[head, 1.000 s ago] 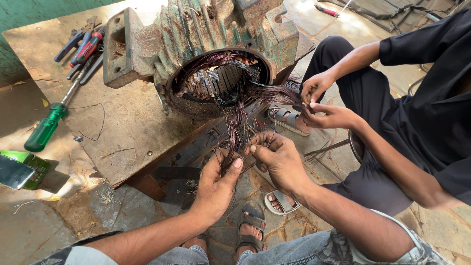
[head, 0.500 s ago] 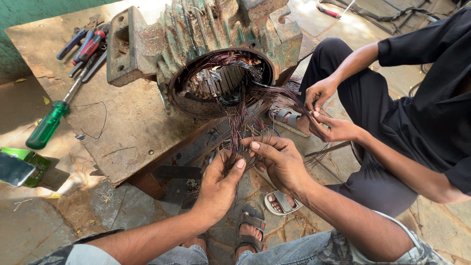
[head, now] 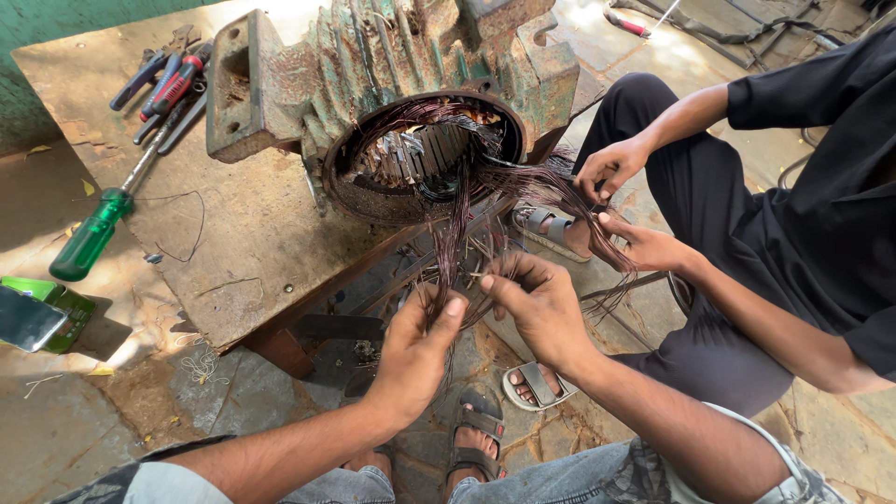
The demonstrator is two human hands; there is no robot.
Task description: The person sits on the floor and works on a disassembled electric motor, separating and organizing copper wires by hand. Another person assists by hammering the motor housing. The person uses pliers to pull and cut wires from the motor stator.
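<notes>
The rusty motor housing (head: pixel 392 84) sits larger in your view than a second ago, on the desk (head: pixel 233 233). Your left hand (head: pixel 415 350) pinches the copper winding wires (head: pixel 453 233) trailing from it; your right hand (head: pixel 537 308) now grips strands alongside.

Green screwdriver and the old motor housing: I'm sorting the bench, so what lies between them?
In the head view, only the bare rusty bench top and a loose thin wire lie between the green screwdriver and the motor housing.
</notes>
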